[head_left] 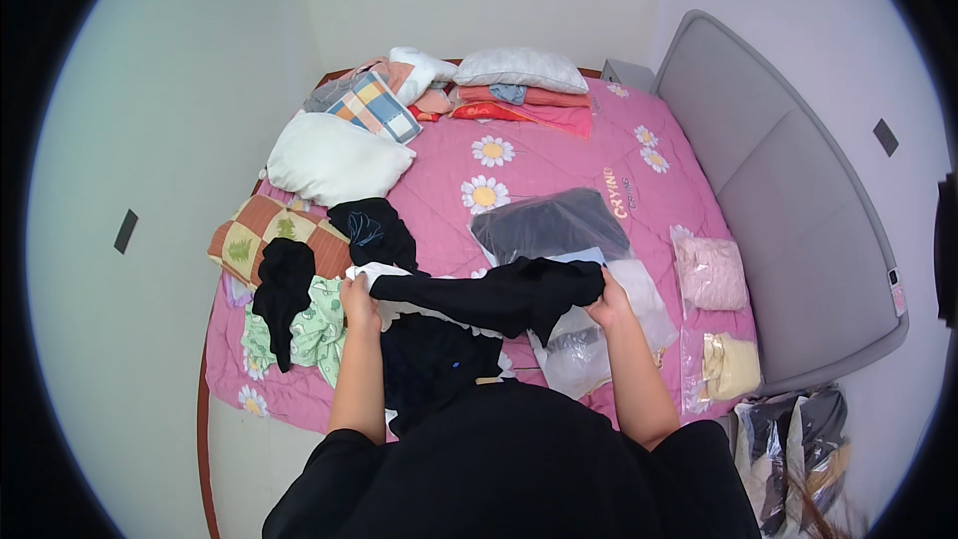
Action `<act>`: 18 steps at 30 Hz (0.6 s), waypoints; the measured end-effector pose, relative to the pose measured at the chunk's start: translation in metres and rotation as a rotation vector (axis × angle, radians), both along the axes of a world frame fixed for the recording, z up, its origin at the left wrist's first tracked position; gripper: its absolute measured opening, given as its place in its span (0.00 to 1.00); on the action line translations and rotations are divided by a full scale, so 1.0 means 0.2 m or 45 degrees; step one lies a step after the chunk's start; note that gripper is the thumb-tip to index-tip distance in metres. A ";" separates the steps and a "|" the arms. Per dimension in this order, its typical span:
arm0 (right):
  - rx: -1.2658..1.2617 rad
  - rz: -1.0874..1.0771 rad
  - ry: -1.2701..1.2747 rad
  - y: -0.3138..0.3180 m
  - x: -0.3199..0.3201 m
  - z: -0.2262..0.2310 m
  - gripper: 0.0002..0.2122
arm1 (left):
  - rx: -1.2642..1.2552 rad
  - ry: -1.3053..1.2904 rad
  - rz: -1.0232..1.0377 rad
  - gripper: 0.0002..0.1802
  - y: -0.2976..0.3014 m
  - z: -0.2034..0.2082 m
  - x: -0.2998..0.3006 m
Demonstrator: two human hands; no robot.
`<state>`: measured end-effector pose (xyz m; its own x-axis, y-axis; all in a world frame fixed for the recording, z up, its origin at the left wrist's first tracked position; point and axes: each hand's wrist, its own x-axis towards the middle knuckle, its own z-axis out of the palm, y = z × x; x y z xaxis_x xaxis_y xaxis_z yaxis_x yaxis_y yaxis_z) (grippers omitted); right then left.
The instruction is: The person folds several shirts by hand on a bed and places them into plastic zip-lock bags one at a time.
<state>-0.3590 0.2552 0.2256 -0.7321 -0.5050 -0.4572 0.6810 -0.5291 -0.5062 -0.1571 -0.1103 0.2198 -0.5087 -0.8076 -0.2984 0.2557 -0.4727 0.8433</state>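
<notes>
Clothing lies across the pink-covered bed (439,155) in mixed states, and the work looks only partly done. Three bundles sit in clear plastic toward the headboard (788,170): a dark bundle (549,223), a pink bundle (711,272) and a cream bundle (730,366). What seems left lies loose: a crumpled black piece (284,289) over a green patterned cloth (321,324), a black heap with blue lines (374,230), and a dark garment (434,364) close to the person's body. A long black garment (489,301) is stretched out, unfolded, above the near part of the bed; the left hand (360,301) grips its narrow end and the right hand (607,299) its wider end. A white cloth (374,269) shows at the left hand, though whether it is held too I cannot tell. The black garment partly covers a translucent bag (647,289), whose contents are unclear. A white pillow (339,160) and a brown checked cushion (235,240) crowd the left side, while the person's black top (539,479) blocks the view of the bed's near edge
</notes>
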 end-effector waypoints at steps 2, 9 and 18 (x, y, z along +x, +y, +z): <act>-0.006 0.030 -0.034 -0.08 0.05 0.10 0.16 | -0.556 -0.402 0.266 0.23 0.00 -0.14 -0.02; 0.046 0.451 0.132 -0.31 0.17 0.35 0.11 | -1.580 -0.516 -0.662 0.44 0.47 -0.04 -0.13; -0.001 0.690 0.718 -0.34 0.17 0.51 0.20 | -1.350 -0.232 -0.770 0.11 0.53 -0.04 -0.19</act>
<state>-0.3255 0.1868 0.3277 -0.5052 -0.8584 -0.0892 0.4846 -0.1967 -0.8523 -0.1953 -0.0051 0.2120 -0.9042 -0.3429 0.2546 0.0720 0.4651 0.8823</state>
